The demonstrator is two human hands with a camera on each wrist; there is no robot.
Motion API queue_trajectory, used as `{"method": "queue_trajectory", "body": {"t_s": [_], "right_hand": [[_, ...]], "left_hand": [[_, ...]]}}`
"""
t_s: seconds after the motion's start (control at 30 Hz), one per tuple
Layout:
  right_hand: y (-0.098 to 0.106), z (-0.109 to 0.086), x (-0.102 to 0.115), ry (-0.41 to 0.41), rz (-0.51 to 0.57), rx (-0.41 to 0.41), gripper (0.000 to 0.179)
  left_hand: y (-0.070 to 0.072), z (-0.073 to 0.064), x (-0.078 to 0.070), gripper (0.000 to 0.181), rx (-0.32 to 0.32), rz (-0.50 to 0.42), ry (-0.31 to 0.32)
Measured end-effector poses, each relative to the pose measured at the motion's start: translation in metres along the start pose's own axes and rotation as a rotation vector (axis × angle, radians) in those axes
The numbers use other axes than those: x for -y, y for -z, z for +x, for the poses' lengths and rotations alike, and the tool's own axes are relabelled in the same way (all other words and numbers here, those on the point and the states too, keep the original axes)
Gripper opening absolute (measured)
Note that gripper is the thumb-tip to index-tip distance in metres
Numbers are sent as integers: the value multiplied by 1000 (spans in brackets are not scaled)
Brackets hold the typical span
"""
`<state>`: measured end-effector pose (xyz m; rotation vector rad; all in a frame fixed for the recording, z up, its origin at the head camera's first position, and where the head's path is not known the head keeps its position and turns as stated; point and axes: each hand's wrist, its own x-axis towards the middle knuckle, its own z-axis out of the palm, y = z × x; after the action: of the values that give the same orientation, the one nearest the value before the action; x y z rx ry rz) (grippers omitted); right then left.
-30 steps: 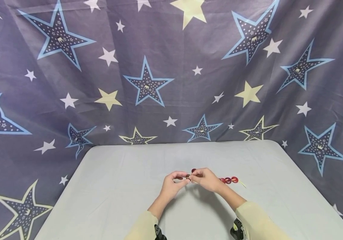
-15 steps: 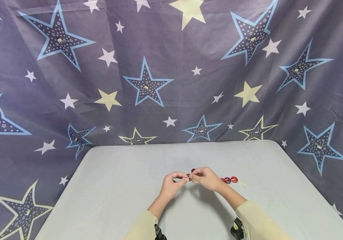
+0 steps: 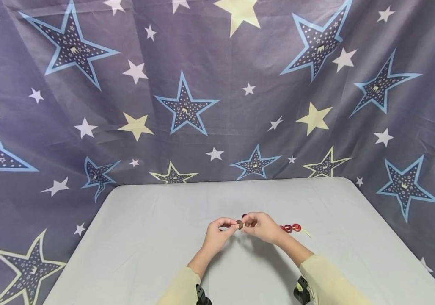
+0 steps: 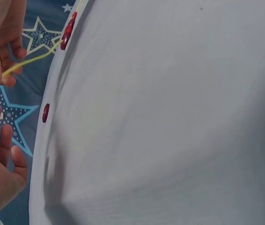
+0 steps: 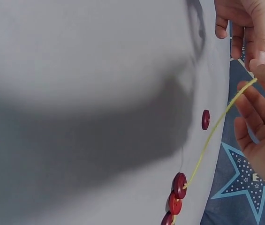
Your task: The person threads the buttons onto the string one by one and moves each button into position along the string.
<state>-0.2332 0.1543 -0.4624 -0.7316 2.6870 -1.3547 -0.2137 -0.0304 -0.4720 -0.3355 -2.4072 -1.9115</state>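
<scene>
In the head view, my left hand (image 3: 215, 235) pinches a dark brown button (image 3: 239, 224) between thumb and fingertips. My right hand (image 3: 264, 228) meets it from the other side, thumb and index finger pinching a yellow cord (image 5: 221, 119) close to the button. Whether the cord passes through a hole is hidden by the fingers. From the right hand the cord runs down to a row of threaded red and maroon buttons (image 5: 180, 185) on the table. A single maroon button (image 5: 206, 119) lies apart, beyond the hands; the right hand partly covers it in the head view.
A table with a pale grey cloth (image 3: 145, 237) lies under both hands. Behind it hangs a dark star-patterned curtain (image 3: 232, 106). The cord's loose tail (image 3: 307, 233) sticks out past the row's right end. Black wrist straps (image 3: 302, 290) show at the sleeves.
The brown button has turned so that more of its face shows between the hands. Yellow cord seen below the right fingertips earlier is less visible. Both hands stay in nearly the same place.
</scene>
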Motion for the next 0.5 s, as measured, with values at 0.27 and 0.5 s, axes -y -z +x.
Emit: {"method": "queue_trajectory", "body": {"t_s": [0.27, 0.5], "right_hand": [[-2, 0, 3, 44, -85, -22, 20], [-3, 2, 5, 76, -177, -12, 25]], "left_hand": [[3, -1, 1, 9, 29, 11, -12], [7, -1, 1, 10, 64, 3, -6]]}}
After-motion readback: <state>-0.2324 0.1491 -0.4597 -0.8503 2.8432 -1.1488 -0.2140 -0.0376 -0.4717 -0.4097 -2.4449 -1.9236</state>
